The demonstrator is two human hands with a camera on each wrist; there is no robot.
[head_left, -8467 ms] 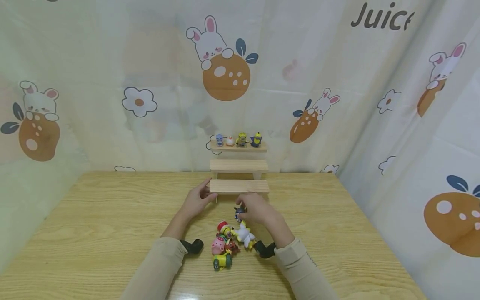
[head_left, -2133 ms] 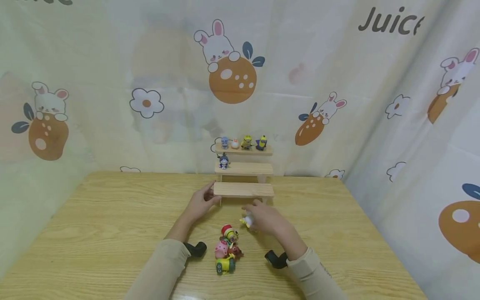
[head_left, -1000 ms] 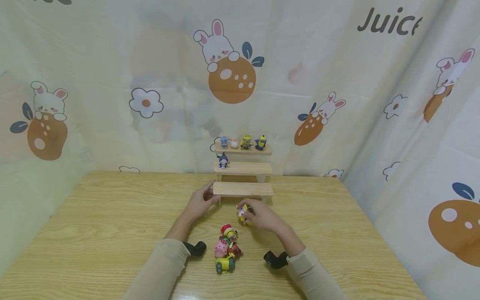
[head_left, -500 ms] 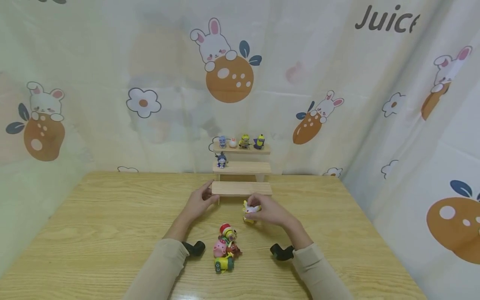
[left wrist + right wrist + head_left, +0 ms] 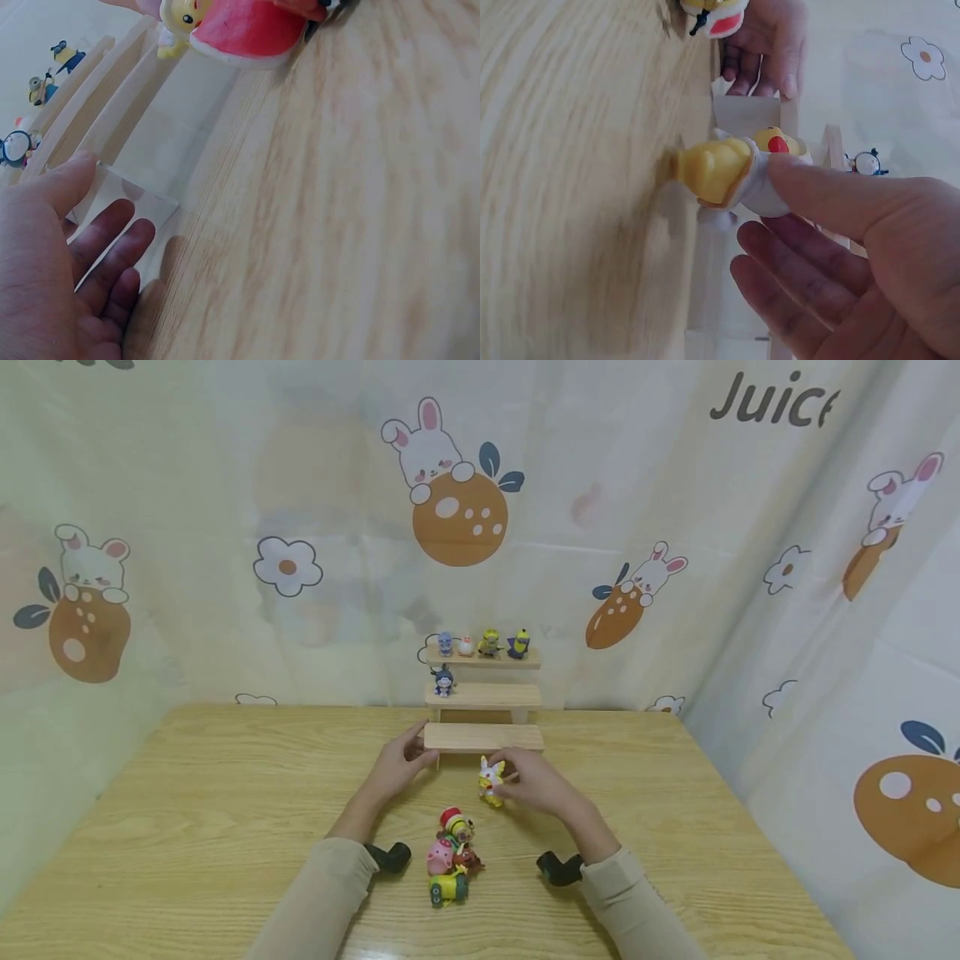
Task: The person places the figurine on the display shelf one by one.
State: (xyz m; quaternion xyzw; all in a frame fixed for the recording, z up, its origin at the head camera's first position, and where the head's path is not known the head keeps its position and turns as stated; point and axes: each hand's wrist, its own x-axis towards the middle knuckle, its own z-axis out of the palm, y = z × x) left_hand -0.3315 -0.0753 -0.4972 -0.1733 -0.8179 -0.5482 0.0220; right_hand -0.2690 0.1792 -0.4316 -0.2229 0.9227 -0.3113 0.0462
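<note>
My right hand [image 5: 536, 781] pinches a yellow-and-white toy figurine with long ears [image 5: 490, 781] between thumb and fingers, upright in front of the stand. In the right wrist view the figurine [image 5: 720, 172] has its feet at or just over the tabletop. At the left end of the stepped wooden display stand [image 5: 483, 737], my left hand [image 5: 393, 767] holds the lowest step, thumb at the front and index finger behind. The left wrist view shows that thumb on the stand's edge, other fingers loosely bent by its clear leg. A dark-hooded figurine [image 5: 443, 682] stands on the middle step's left.
Several figurines [image 5: 489, 643] line the top step. Nearer me on the table [image 5: 262, 810] lies a cluster: a red-capped figurine [image 5: 454, 822], a pink pig [image 5: 439, 857], a brown figurine [image 5: 468, 859] and a yellow-green one [image 5: 448, 887]. A printed curtain [image 5: 337, 635] hangs behind.
The dark-hooded figurine went from the table to the middle step. My right hand then took the yellow-and-white figurine from beside the cluster and turned it upright. My left hand stayed at the stand.
</note>
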